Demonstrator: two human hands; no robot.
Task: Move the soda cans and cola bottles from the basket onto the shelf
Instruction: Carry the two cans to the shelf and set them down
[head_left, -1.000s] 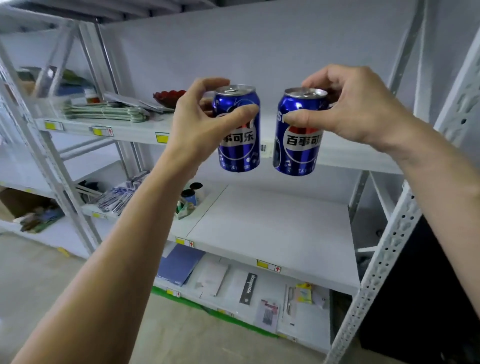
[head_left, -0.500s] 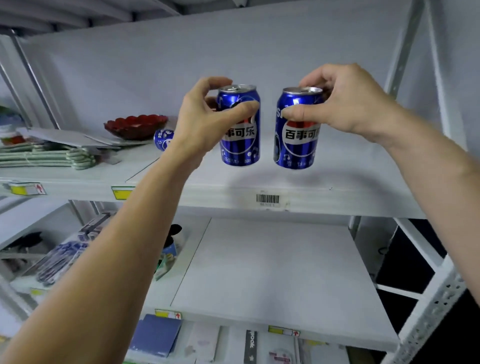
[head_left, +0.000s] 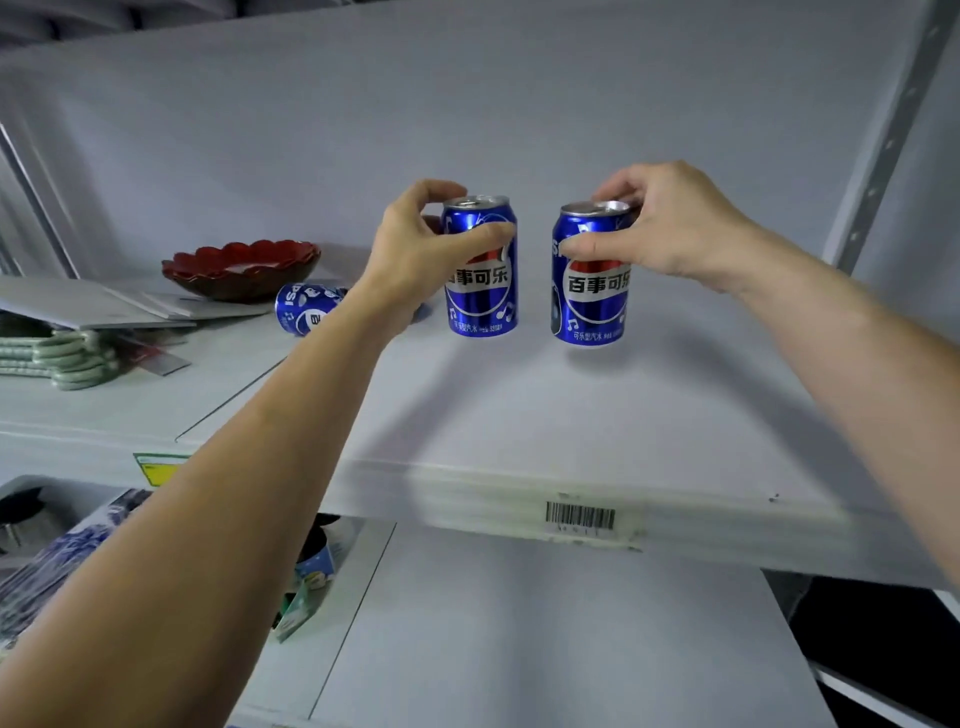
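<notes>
Both hands are working at the upper shelf (head_left: 519, 415), each carrying one blue soda can. The left hand (head_left: 415, 249) is gripping the left can (head_left: 480, 291) near its top, thumb wrapping across the front, remaining fingers (head_left: 431, 192) curling behind the rim. The right hand (head_left: 670, 228) is pinching the right can (head_left: 592, 296) the same way, thumb on the front face, fingers arching over the lid. Neither hand is holding anything else.

Relation that matters: each can is hanging straight below its own fingers, long axis vertical, lid up, base facing the shelf board. Labels are pointing toward the camera. The cans are standing side by side, near but apart, a clear gap showing between them. Each hand is nearest its own can; no crossing is needed.

Contact with the shelf: the left can's base is appearing to sit at the board; the right can is showing a soft shadow beneath it, so it may be hovering just above. Cannot tell for certain on either.

Judgement: the coming move is a short straight lowering along the cans' axis, then loosening the fingers upward and back.

Risk: a third can (head_left: 306, 312) is lying on its side just left of the left forearm, beside a red bowl (head_left: 241, 265); the withdrawing arm could be nudging it.
</notes>
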